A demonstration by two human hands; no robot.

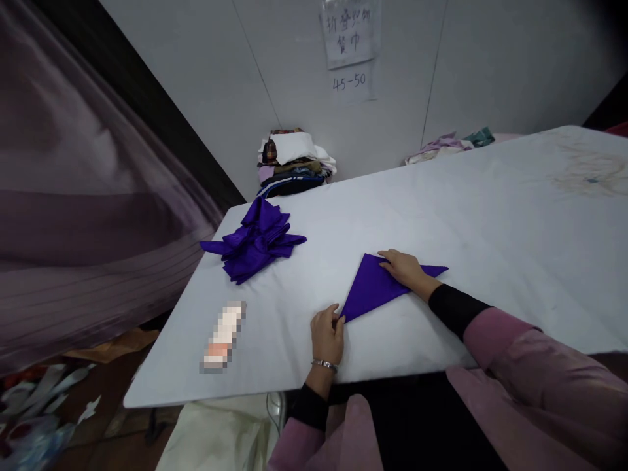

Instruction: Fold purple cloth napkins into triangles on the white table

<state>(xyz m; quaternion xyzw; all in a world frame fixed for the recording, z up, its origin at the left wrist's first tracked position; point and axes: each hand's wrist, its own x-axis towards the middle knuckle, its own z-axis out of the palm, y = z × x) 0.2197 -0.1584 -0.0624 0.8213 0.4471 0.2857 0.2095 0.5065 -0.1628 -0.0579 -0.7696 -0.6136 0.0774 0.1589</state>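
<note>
Just right of the frame's centre, the purple cloth point(369, 288) looks folded into a triangle, your left hand point(328, 337) pinching its corner, your right hand point(401, 268) extending loose fingers over it, while the centre-left purple heap point(258, 241) seems unfolded.

Purple cloth point(370, 286), laid out as a triangle on white table point(284, 347).
Plain deep purple, lying flat, mostly smooth; layer count can't be told. Long edge faces the table's near side, slanting up to a narrow point at right; sharp corner near left, blunter corner far left (part of far edge and right portion covered, can't check).
</note>
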